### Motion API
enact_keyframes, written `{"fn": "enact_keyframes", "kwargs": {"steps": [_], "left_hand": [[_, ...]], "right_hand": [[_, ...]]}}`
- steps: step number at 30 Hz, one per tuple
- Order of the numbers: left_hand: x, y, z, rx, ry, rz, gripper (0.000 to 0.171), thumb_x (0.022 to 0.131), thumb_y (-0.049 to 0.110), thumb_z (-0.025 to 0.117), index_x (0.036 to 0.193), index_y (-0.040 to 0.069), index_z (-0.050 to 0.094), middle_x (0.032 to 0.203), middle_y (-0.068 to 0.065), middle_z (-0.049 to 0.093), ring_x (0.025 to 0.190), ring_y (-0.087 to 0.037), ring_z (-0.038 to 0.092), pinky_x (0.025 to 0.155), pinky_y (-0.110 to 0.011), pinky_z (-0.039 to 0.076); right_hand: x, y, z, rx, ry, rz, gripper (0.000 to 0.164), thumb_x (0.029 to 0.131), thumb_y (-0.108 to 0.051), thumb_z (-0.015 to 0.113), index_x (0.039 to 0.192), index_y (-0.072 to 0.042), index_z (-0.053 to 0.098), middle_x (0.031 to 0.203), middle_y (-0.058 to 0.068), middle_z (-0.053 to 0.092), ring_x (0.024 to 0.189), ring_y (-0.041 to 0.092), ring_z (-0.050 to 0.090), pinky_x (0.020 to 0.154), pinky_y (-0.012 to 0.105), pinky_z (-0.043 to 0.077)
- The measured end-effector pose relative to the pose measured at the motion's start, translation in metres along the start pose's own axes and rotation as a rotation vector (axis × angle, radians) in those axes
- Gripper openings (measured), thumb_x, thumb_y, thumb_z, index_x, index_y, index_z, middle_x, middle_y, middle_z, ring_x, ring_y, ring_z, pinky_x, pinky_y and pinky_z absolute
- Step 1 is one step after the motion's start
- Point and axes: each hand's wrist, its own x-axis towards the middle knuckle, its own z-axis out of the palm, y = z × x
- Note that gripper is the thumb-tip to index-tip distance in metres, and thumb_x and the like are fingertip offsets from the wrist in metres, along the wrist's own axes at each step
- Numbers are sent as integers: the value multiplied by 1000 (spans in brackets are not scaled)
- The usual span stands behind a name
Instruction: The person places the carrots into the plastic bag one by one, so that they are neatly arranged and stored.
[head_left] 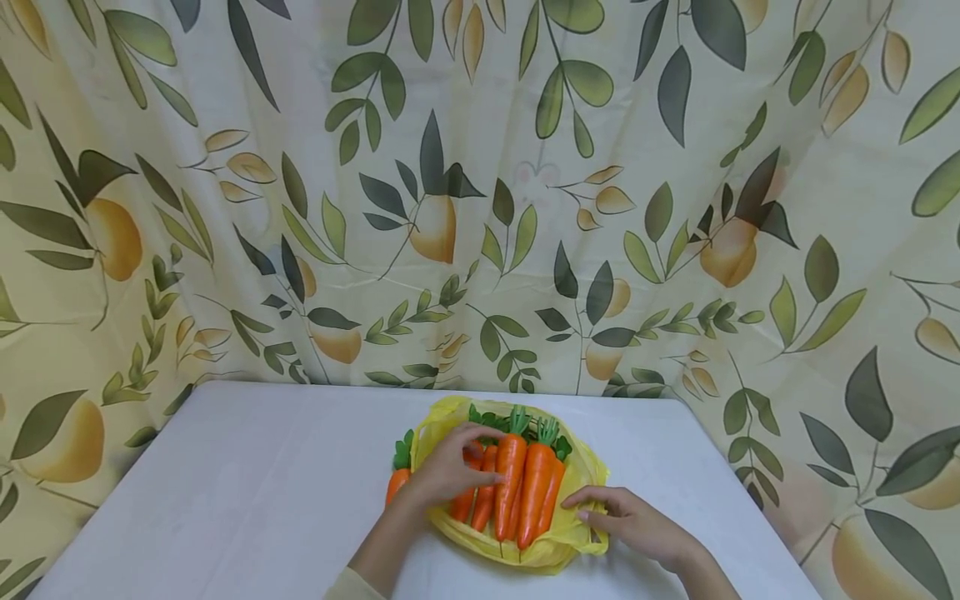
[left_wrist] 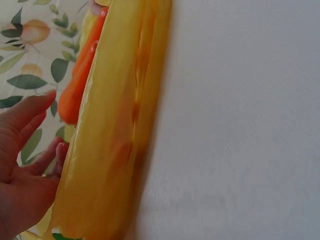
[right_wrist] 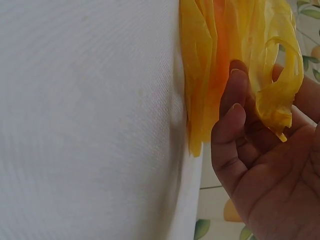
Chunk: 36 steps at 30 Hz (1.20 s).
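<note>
A yellow plastic bag (head_left: pixel 592 475) lies spread on the table with several orange carrots (head_left: pixel 536 492) with green tops on it. My left hand (head_left: pixel 453 467) is over the left carrots, thumb and forefinger apart beside a middle carrot. In the left wrist view, the fingers (left_wrist: pixel 42 102) are spread close to a carrot's rounded end (left_wrist: pixel 70 107). My right hand (head_left: pixel 633 521) holds the bag's right edge with bent fingers. The right wrist view shows the bag's looped handle (right_wrist: pixel 275 95) between the fingers and thumb of that hand (right_wrist: pixel 265 165).
One more carrot (head_left: pixel 398 482) lies outside the bag, left of it. The table (head_left: pixel 247 492) has a white cover. A curtain (head_left: pixel 480 208) printed with leaves and fruit hangs right behind the table's far edge and around its sides.
</note>
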Motion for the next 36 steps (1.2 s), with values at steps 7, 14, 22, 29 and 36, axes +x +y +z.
{"fn": "enact_keyframes", "kwargs": {"steps": [7, 14, 22, 29, 36], "left_hand": [[-12, -1, -17, -11, -1, 9, 48, 86, 16, 87, 131, 16, 70, 132, -3, 57, 110, -31, 56, 79, -36, 52], [-28, -9, -35, -102, -19, 15, 44, 88, 15, 85, 129, 14, 70, 130, -1, 60, 100, -29, 60, 75, -32, 51], [-48, -22, -56, -296, -138, 22, 38, 93, 7, 77, 130, 2, 66, 128, -20, 62, 103, -29, 60, 82, -30, 51], [-65, -30, -73, -301, -199, 21, 37, 94, 7, 76, 129, 0, 65, 124, -13, 65, 104, -31, 60, 85, -30, 52], [-76, -42, -90, -250, -206, 6, 39, 93, 11, 78, 129, 0, 66, 124, -14, 65, 102, -31, 61, 86, -30, 53]], "right_hand": [[0, -2, -1, -7, -6, -1, 27, 106, -22, 60, 128, -11, 70, 130, 11, 61, 109, 28, 51, 90, 41, 44], [1, -2, -2, -18, -12, -9, 28, 106, -25, 61, 128, -12, 70, 124, 11, 62, 107, 30, 52, 89, 42, 43], [0, -4, -1, -16, -9, -2, 27, 106, -24, 60, 128, -12, 70, 130, 10, 61, 110, 28, 52, 90, 40, 44], [-2, -5, 0, -7, -4, 2, 28, 106, -23, 60, 129, -11, 69, 133, 11, 60, 112, 28, 51, 92, 42, 43], [0, -4, 0, -15, -9, -6, 28, 106, -23, 60, 130, -10, 69, 133, 12, 60, 113, 29, 51, 92, 43, 42]]}}
